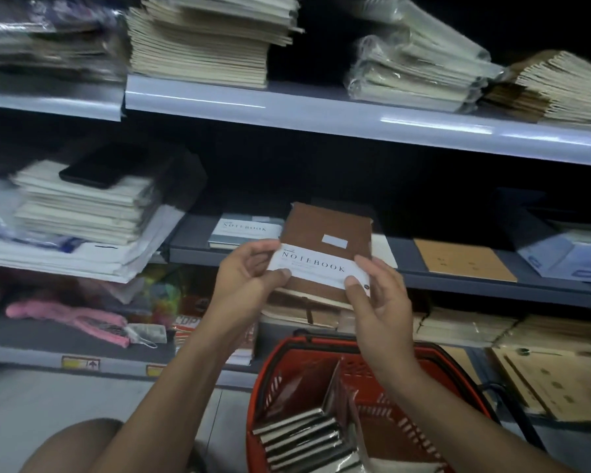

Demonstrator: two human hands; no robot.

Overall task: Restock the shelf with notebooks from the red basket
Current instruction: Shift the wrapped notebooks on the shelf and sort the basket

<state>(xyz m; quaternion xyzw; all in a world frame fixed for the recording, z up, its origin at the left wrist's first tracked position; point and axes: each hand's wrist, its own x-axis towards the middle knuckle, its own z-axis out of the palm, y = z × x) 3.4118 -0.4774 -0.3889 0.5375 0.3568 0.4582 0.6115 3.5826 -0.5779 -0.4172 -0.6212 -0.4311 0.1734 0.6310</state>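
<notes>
Brown notebook held at the middle shelf; placement hazards.

The left hand (pixel 249 268) pinches the left end of the white band on the brown notebook (pixel 325 244), thumb on top; the right hand (pixel 376 295) pinches the right end. Both are closed only at the fingertips. The band (a loose paper wrap, by appearance) could slide and release the notebook over the red basket (pixel 382 414). The shelf (pixel 458 273) gap beside the grey notebook (pixel 243 230) looks narrow, so neighbours may shift.
</notes>
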